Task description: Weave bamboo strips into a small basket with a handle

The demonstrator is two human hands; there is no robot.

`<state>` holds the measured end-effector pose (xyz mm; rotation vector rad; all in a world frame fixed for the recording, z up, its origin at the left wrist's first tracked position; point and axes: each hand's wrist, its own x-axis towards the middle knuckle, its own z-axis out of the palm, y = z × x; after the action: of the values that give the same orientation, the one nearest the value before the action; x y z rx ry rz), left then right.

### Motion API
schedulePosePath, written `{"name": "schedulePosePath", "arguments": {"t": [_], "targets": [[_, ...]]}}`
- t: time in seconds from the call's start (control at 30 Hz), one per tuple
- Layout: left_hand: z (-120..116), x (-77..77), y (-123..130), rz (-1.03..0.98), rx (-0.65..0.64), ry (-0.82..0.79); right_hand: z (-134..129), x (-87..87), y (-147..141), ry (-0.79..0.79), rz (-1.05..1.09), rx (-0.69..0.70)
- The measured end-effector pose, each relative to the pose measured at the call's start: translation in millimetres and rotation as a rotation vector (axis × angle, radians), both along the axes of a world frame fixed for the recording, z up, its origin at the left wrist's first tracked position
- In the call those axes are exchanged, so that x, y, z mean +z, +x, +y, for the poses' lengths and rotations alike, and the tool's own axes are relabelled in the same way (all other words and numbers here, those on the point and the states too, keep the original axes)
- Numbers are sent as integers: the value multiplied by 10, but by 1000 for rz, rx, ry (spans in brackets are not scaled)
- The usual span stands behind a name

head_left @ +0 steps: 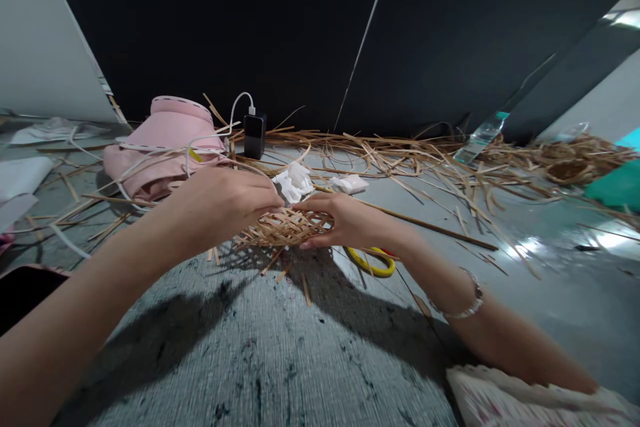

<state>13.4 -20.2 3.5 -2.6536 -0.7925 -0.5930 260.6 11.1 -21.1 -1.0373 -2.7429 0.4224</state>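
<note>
**Two hands grip a woven straw piece [285, 228]**

Left of the piece and behind it lie a pink cloth [160, 147] and a black power bank [255, 135] with a white cable [239, 103]. The left hand [225, 203] is closed over the piece's near side, above the grey floor [250, 360]. White tissue [293, 181] lies just behind it. The right hand [345, 220] grips its other side, fingers curled. Just below right sit yellow-handled scissors [373, 261], then loose straw strips [400, 153] and a plastic bottle [483, 139].
</note>
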Motion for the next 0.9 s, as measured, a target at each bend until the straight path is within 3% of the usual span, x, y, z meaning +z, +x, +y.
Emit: {"name": "schedulePosePath", "arguments": {"t": [0.13,0.5,0.9], "targets": [[8,-32,37,-58,-24,62,1,0,6,-6,2,1],[14,35,-5,92,135,-65,-8,8,12,-2,-18,8],[8,15,12,163,141,-101,-14,32,3,-48,-24,2]]}}
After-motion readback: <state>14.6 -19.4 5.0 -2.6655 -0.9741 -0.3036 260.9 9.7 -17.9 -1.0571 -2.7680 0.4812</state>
